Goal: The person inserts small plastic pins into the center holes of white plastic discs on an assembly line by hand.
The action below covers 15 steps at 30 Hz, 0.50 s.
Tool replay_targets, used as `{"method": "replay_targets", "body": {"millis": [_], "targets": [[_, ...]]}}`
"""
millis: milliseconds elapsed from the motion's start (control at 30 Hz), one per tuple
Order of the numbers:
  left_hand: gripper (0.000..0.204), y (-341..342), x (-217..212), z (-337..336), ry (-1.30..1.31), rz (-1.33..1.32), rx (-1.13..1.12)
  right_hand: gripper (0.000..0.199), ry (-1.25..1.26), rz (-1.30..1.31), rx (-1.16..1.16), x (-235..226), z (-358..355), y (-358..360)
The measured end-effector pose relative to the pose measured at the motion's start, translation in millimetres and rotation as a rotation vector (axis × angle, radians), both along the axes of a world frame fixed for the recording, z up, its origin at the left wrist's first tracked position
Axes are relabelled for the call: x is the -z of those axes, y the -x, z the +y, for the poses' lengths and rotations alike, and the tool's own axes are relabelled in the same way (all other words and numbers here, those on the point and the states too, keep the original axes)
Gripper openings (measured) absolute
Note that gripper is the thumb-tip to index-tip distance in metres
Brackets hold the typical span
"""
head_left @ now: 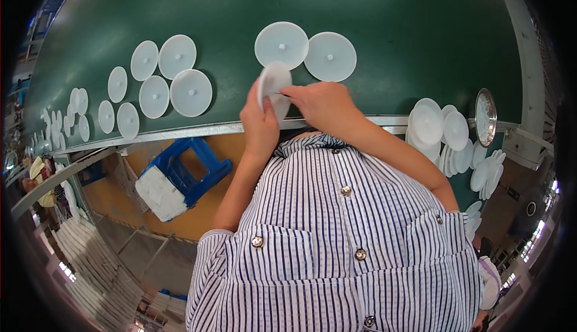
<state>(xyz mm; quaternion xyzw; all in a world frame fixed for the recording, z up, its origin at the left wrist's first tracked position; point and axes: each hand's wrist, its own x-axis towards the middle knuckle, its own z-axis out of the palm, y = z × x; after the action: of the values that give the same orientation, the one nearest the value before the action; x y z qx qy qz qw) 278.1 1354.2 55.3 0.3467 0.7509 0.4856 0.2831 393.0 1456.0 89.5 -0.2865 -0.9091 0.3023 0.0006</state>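
A round white disc (274,81) is tilted up on edge in my left hand (260,126), with the thumb on its near face and the fingers behind. My right hand (325,105) pinches a small, thin, dark tool (280,94), whose tip meets the disc's face near the middle. Its exact kind is too small to make out. Just beyond my hands, two more white discs lie flat and touch at their edges: a left disc (282,46) and a right disc (330,57). Each has a small raised knob at its centre.
The green table (409,43) has a metal front edge (198,130). Several discs (178,57) spread to the left, and stacked discs (428,121) sit at the right beside a shiny round metal dish (485,117). A blue stool (189,173) stands below the table. Another person (45,182) is far left.
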Motion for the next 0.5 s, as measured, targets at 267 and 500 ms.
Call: {"method": "replay_targets", "body": {"millis": [267,500], "targets": [[0.024,89,11,-5,0.276,0.207,-0.239,0.021,-0.108,0.068,-0.002,8,30,16],[0.034,107,9,5,0.504,0.804,-0.141,0.019,-0.102,-0.056,0.076,28,59,34]]}}
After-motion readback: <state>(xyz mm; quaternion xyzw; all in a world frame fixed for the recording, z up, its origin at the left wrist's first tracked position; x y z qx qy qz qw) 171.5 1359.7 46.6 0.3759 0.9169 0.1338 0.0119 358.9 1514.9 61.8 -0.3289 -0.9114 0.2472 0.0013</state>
